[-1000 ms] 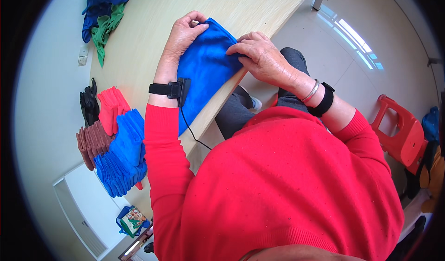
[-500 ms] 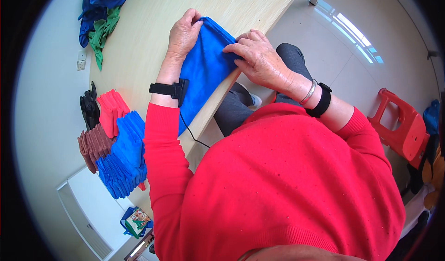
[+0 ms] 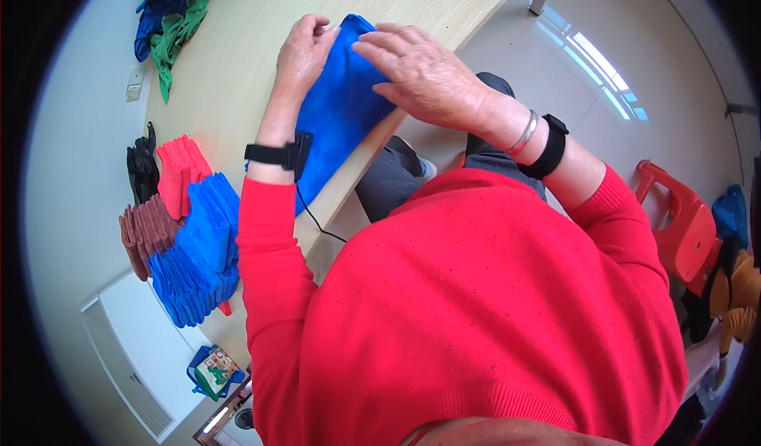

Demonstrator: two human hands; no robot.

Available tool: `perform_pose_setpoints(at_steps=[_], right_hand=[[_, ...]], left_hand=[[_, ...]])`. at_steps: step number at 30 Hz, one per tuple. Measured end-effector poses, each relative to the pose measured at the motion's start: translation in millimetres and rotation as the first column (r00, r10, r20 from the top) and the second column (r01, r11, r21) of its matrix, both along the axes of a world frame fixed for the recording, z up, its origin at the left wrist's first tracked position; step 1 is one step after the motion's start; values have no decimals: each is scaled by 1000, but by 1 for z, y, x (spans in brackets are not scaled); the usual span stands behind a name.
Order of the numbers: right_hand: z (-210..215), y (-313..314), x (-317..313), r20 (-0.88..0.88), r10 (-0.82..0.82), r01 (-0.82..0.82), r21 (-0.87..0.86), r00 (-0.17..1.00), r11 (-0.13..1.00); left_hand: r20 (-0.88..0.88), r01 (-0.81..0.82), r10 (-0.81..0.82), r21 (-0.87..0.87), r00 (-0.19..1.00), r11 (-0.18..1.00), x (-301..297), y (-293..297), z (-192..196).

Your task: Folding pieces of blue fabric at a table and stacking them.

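Note:
A blue cloth (image 3: pixel 333 97) lies folded into a long strip on the table, close to its edge. My left hand (image 3: pixel 305 56) rests at the cloth's far left edge. Its fingers are partly curled, with the thumb apart from them beside the fabric, and no cloth shows between them. Over the far right part of the cloth, my right hand (image 3: pixel 428 73) is open, fingers stretched out flat toward the left hand. Whether its fingertips press on the fabric is hard to see.
Left of my arm stand folded stacks of blue cloths (image 3: pixel 208 228), red cloths (image 3: pixel 182 172) and brown cloths (image 3: pixel 148 232), beside a black bundle (image 3: pixel 143 168). A loose pile with a green cloth (image 3: pixel 176 42) lies at the far left. A red plastic stool (image 3: pixel 686 232) stands right.
My right hand has let go of the cloth's right edge and moved left over it, fingers straightened. My left hand's pinch has loosened. The cloth now looks narrower at its far end.

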State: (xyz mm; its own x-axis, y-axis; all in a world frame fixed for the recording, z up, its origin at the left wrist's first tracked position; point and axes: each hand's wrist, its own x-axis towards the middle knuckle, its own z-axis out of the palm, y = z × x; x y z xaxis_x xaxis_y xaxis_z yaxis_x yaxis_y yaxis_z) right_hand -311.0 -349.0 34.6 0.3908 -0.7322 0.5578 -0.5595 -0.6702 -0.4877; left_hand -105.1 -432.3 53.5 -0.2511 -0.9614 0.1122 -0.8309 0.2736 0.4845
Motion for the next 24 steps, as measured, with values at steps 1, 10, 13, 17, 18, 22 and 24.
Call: perform_pose_setpoints(at_steps=[1,10,13,17,18,22,24], right_hand=[[1,-2,6,-47,72,-76,-87,996,993],[-35,-33,23,-439,58,-60,10,897,998],[-40,-35,22,-485,8,-43,-62,874,997],[-38,-34,22,-565,11,-40,-39,825,998],[-37,-33,23,-570,16,-51,-45,821,998],[-33,-34,23,-567,15,-63,-66,824,996],[-30,-31,18,-585,22,-66,-53,811,996]], left_hand=[[31,-6,9,-77,999,997,9,17,8],[305,54,-31,-67,952,996,87,197,23],[319,-177,147,67,936,982,113,218,26],[421,-293,267,-3,867,956,113,212,33],[346,-197,231,-131,909,972,99,207,32],[366,-26,99,-200,925,979,85,194,-7],[410,-102,191,-228,892,968,110,192,-20]])
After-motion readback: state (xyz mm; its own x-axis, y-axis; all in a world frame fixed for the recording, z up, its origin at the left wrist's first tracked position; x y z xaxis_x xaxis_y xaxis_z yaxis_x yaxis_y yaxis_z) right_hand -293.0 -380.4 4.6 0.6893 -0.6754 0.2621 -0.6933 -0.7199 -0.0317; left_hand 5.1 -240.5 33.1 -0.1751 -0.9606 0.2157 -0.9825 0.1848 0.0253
